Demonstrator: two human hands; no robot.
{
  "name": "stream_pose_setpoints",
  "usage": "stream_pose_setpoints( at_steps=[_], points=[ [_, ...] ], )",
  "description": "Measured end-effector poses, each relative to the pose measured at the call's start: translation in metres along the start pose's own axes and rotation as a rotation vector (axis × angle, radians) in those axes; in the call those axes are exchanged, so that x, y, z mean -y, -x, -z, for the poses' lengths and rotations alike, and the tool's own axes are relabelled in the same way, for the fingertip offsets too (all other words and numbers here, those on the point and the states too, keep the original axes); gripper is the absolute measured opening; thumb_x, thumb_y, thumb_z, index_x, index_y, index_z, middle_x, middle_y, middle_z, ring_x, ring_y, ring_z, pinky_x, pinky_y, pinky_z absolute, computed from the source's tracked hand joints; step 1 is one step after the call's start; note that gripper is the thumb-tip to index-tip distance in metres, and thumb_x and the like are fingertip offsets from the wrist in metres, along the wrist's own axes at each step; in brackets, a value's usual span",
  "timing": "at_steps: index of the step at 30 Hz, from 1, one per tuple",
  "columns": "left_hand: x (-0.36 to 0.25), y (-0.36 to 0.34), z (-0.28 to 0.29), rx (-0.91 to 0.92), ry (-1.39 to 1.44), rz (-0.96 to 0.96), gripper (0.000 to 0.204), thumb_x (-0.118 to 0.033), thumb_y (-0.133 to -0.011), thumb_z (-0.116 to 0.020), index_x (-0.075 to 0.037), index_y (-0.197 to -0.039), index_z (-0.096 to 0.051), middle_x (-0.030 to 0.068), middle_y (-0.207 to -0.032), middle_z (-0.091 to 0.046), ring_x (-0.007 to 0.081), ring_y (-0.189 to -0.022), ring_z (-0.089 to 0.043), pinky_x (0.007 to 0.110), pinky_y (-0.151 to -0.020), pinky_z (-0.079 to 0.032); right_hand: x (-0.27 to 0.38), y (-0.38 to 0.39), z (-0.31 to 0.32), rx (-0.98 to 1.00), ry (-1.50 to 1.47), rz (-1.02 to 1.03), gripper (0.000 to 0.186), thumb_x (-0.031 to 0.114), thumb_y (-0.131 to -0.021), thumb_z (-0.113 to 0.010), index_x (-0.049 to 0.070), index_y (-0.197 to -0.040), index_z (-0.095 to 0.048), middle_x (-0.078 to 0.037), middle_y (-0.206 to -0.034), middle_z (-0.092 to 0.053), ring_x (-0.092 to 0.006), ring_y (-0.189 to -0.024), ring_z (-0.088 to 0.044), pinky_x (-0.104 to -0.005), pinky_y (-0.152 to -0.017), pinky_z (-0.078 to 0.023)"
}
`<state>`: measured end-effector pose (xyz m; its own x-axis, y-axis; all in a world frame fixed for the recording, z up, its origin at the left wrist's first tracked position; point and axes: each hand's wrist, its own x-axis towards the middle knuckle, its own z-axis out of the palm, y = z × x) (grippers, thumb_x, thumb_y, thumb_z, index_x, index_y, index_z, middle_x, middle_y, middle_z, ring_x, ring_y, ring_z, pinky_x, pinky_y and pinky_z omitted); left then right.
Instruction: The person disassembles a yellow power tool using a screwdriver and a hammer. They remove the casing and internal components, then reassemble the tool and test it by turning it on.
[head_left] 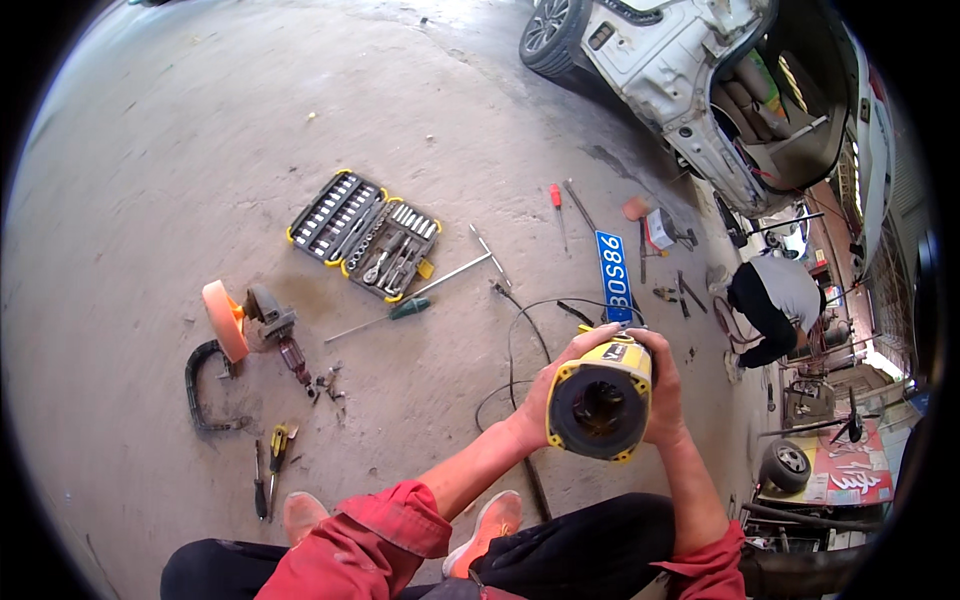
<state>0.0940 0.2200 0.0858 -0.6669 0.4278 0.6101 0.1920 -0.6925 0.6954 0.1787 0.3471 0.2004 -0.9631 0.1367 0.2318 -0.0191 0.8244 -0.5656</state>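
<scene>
2 sets of fingers [586,344] clasp a yellow tool housing [604,373], its round black-rimmed end hollow.

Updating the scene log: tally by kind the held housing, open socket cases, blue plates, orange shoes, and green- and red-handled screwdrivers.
Yellow housing: 1
Open socket case: 1
Blue plate: 1
Orange shoes: 2
Green-handled screwdriver: 1
Red-handled screwdriver: 1
Total: 7

Grey concrete floor [180,190] affords passage left of the open black-and-yellow plastic socket case [425,270]; right of it, a long silver metal T-handled wrench [455,272] obstructs. Beyond the hollow yellow-and-black cylindrical tool housing [600,371], a flat blue rectangular plate [613,268] and a looping black cable [522,309] bar the way.
</scene>
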Motion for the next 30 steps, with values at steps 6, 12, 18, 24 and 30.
stream_pose_setpoints(
  at_steps=[6,12,18,24,30],
  points=[
    [0.002,0.007,-0.01,0.018,0.087,0.058,0.098,-0.016,-0.074,-0.089,-0.009,-0.155,-0.034,0.011,-0.145,-0.049,0.0218,-0.127,-0.057,0.032,-0.108,-0.046,-0.001,0.011,0.003,0.002,0.01,-0.005,0.08,0.017,-0.068,-0.094,0.007,-0.133,-0.05,-0.012,-0.12,-0.061,-0.0235,-0.11,-0.063,-0.0352,-0.097,-0.05],
    [-0.001,0.009,-0.011,0.0,0.051,-0.001,0.097,-0.016,-0.074,-0.089,-0.009,-0.154,-0.034,0.0117,-0.143,-0.05,0.0225,-0.132,-0.053,0.032,-0.111,-0.043,0.009,0.012,0.002,-0.02,0.08,0.071,0.079,0.017,-0.067,-0.095,0.007,-0.131,-0.05,-0.011,-0.118,-0.061,-0.0239,-0.108,-0.063,-0.0349,-0.096,-0.051],
    [-0.006,0.012,-0.005,0.005,0.142,0.034,0.095,-0.016,-0.076,-0.088,-0.009,-0.154,-0.034,0.0117,-0.146,-0.047,0.0238,-0.135,-0.049,0.034,-0.114,-0.04,0.02,0.008,-0.002,-0.016,0.164,0.105,0.08,0.015,-0.066,-0.095,0.007,-0.131,-0.05,-0.011,-0.119,-0.061,-0.0245,-0.109,-0.063,-0.0345,-0.096,-0.051],
    [0.005,0.017,-0.012,0.069,0.02,0.112,0.096,-0.017,-0.077,-0.088,-0.008,-0.155,-0.032,0.0109,-0.146,-0.047,0.0223,-0.134,-0.05,0.034,-0.113,-0.041,0.012,0.014,0.005,-0.051,0.035,0.079,0.081,0.021,-0.065,-0.096,0.005,-0.13,-0.052,-0.011,-0.119,-0.063,-0.0272,-0.11,-0.064,-0.0375,-0.097,-0.051],
    [-0.01,0.005,-0.006,0.029,0.071,0.076,0.103,-0.019,-0.068,-0.096,-0.008,-0.151,-0.036,0.0101,-0.143,-0.049,0.0219,-0.132,-0.051,0.038,-0.112,-0.044,0.012,0.007,0.005,-0.045,0.116,0.144,0.09,0.02,-0.056,-0.097,0.006,-0.134,-0.052,-0.016,-0.126,-0.063,-0.0331,-0.114,-0.064,-0.0405,-0.1,-0.051]
  ],
)
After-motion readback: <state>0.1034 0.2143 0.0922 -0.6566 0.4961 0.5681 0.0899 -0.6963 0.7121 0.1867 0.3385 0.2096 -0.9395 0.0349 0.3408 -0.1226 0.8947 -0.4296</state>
